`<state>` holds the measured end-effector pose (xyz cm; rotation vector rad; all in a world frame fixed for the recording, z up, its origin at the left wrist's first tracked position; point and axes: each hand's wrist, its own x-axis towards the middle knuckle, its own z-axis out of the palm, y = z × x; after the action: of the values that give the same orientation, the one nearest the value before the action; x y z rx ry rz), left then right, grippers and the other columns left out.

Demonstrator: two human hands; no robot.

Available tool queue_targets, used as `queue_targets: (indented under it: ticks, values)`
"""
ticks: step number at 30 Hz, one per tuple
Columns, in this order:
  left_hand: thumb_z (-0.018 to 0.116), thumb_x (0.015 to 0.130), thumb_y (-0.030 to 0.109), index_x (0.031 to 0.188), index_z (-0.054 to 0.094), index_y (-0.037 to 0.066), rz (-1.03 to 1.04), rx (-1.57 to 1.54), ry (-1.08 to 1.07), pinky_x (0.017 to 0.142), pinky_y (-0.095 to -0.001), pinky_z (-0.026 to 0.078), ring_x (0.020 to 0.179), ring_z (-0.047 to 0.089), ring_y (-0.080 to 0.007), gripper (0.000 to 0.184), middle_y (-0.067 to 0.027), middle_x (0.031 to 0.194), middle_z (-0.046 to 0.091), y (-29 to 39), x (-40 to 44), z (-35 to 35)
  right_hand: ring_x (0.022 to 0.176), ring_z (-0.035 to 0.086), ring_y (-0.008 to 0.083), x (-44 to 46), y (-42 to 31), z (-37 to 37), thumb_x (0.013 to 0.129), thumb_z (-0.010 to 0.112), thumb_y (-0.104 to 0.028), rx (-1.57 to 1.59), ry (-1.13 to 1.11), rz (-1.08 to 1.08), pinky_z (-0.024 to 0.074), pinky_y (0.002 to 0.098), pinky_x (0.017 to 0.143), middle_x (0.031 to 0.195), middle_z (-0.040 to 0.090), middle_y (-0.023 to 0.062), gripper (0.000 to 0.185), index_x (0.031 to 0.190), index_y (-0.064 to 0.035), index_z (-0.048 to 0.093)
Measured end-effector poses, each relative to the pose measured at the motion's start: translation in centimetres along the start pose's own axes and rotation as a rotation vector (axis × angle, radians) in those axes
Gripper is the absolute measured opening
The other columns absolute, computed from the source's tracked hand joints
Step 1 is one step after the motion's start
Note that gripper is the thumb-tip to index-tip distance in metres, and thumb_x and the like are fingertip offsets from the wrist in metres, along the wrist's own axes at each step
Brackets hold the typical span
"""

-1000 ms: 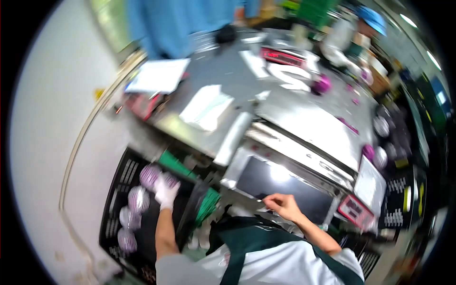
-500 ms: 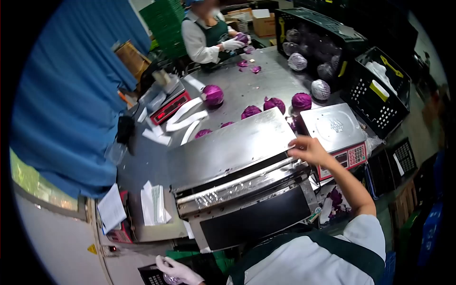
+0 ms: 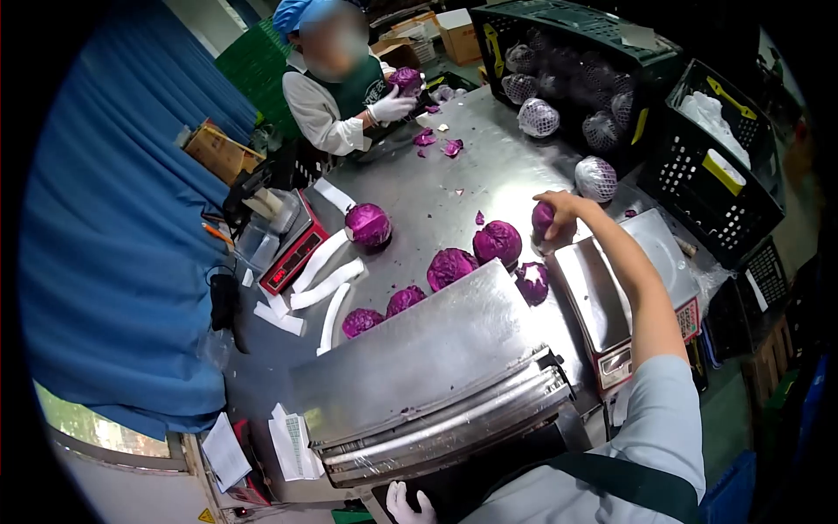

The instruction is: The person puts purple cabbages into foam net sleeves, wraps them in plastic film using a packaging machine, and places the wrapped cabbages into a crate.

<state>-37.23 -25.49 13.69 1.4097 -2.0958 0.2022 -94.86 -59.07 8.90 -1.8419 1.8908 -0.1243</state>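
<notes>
My bare right hand (image 3: 566, 214) reaches over the table with its fingers curled round a red cabbage (image 3: 543, 218), just behind the weighing scale (image 3: 659, 249). Below it sits another red cabbage (image 3: 532, 282) with a pale cut spot. More red cabbages (image 3: 497, 243) line the far edge of the metal film-wrapping machine (image 3: 419, 367). My gloved left hand (image 3: 408, 505) is low at the bottom edge, by the machine's black plate (image 3: 454, 476). Its fingers look apart and nothing shows in them; the frame cuts off part of the hand.
A co-worker (image 3: 336, 96) across the table holds a red cabbage (image 3: 406, 82). Black crates (image 3: 711, 175) stand at the right, one with several net-wrapped cabbages; a netted one (image 3: 596, 179) lies near my right hand. A red scale (image 3: 301, 244) and white strips (image 3: 327, 284) are at left.
My right hand has moved from the machine's right corner out to the red cabbage and closed round it. My left hand has come up and right, away from a netted item. The view has shifted.
</notes>
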Motion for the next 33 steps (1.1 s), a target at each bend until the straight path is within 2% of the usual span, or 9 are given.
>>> queue_targets:
  ticks: [3, 6, 9, 15, 19, 22, 25, 29, 33]
  values:
    - [0.06, 0.078, 0.01, 0.099, 0.057, -0.008, -0.161, -0.017, -0.183, 0.084, -0.0473, 0.044, 0.089, 0.054, -0.043, 0.028, -0.0271, 0.095, 0.057, -1.1, -2.2, 0.8, 0.114, 0.05, 0.0296, 1.5, 2.1, -1.7, 0.049, 0.084, -0.042, 0.408, -0.062, 0.229, 0.0426, 0.0375, 0.096, 0.13, 0.045, 0.0159, 0.102, 0.135, -0.0131, 0.037]
    - [0.062, 0.078, 0.012, 0.104, 0.058, -0.002, -0.273, 0.044, -0.189, 0.087, -0.0451, 0.043, 0.096, 0.054, -0.039, 0.03, -0.0231, 0.104, 0.056, 0.4, -1.2, 0.4, 0.112, 0.05, 0.0349, 0.6, 3.9, -2.1, 0.061, 0.077, -0.05, 0.86, -0.107, 0.313, 0.0484, 0.0511, 0.084, 0.13, 0.044, 0.0167, 0.088, 0.133, -0.0139, 0.04]
    - [0.06, 0.071, 0.005, 0.105, 0.056, -0.004, -0.345, -0.022, -0.07, 0.091, -0.0404, 0.042, 0.102, 0.052, -0.034, 0.036, -0.0219, 0.109, 0.051, -1.6, -5.3, 3.0, 0.112, 0.048, 0.0392, 0.7, 5.8, -1.3, 0.064, 0.071, -0.058, 0.97, -0.096, 0.396, 0.0484, 0.0568, 0.08, 0.131, 0.041, 0.0179, 0.084, 0.13, -0.0139, 0.042]
    - [0.064, 0.078, 0.009, 0.106, 0.059, 0.0, -0.328, 0.032, -0.117, 0.091, -0.0422, 0.041, 0.102, 0.052, -0.0351, 0.029, -0.0193, 0.108, 0.056, 0.2, -2.6, 1.5, 0.111, 0.05, 0.036, -0.3, 1.9, -1.2, 0.064, 0.074, -0.049, 0.979, 0.053, 0.391, 0.0449, 0.0622, 0.08, 0.126, 0.047, 0.0189, 0.08, 0.127, -0.0082, 0.045]
    - [0.064, 0.07, 0.007, 0.102, 0.059, 0.001, -0.418, -0.04, -0.049, 0.089, -0.0399, 0.04, 0.101, 0.051, -0.0323, 0.033, -0.017, 0.11, 0.053, -0.7, -4.7, 2.7, 0.085, 0.061, 0.0217, 2.3, 2.4, 2.5, 0.067, 0.073, -0.04, 0.918, 0.353, 0.381, 0.0508, 0.0342, 0.072, 0.101, 0.061, 0.0131, 0.06, 0.109, 0.0, 0.057]
    - [0.067, 0.068, 0.009, 0.102, 0.06, 0.004, -0.419, -0.048, -0.039, 0.086, -0.0396, 0.039, 0.098, 0.051, -0.0312, 0.035, -0.0153, 0.109, 0.055, -0.5, -4.1, 2.1, 0.082, 0.061, 0.0218, 4.1, 4.4, 4.2, 0.069, 0.071, -0.04, 0.977, 0.395, 0.403, 0.0505, 0.0358, 0.07, 0.095, 0.063, 0.0114, 0.05, 0.1, -0.0015, 0.063]
    - [0.068, 0.069, 0.011, 0.102, 0.06, 0.006, -0.437, -0.047, -0.04, 0.086, -0.0384, 0.039, 0.098, 0.052, -0.0297, 0.035, -0.0118, 0.11, 0.054, -0.7, -4.4, 2.0, 0.097, 0.055, 0.0293, 1.9, 1.9, 2.7, 0.061, 0.073, -0.052, 1.291, 0.342, 0.409, 0.0448, 0.0533, 0.07, 0.115, 0.054, 0.01, 0.069, 0.116, -0.0138, 0.055]
    - [0.067, 0.071, 0.01, 0.103, 0.06, 0.006, -0.431, -0.084, 0.0, 0.086, -0.0378, 0.04, 0.099, 0.053, -0.0279, 0.033, -0.011, 0.111, 0.055, -0.9, -4.4, 1.6, 0.094, 0.061, 0.0258, -0.5, 3.8, 1.4, 0.078, 0.064, -0.041, 1.535, 0.303, 0.047, 0.0507, 0.0389, 0.081, 0.11, 0.057, 0.0131, 0.056, 0.12, -0.0061, 0.05]
    - [0.065, 0.072, 0.006, 0.101, 0.06, 0.004, -0.434, -0.188, 0.097, 0.082, -0.0369, 0.046, 0.094, 0.057, -0.0304, 0.029, -0.0127, 0.105, 0.059, -1.5, -4.2, 0.9, 0.092, 0.061, 0.0203, -10.4, 3.3, 0.8, 0.084, 0.059, -0.037, 1.385, 0.473, 0.06, 0.0512, 0.0326, 0.078, 0.108, 0.06, 0.0115, 0.047, 0.116, -0.0028, 0.055]
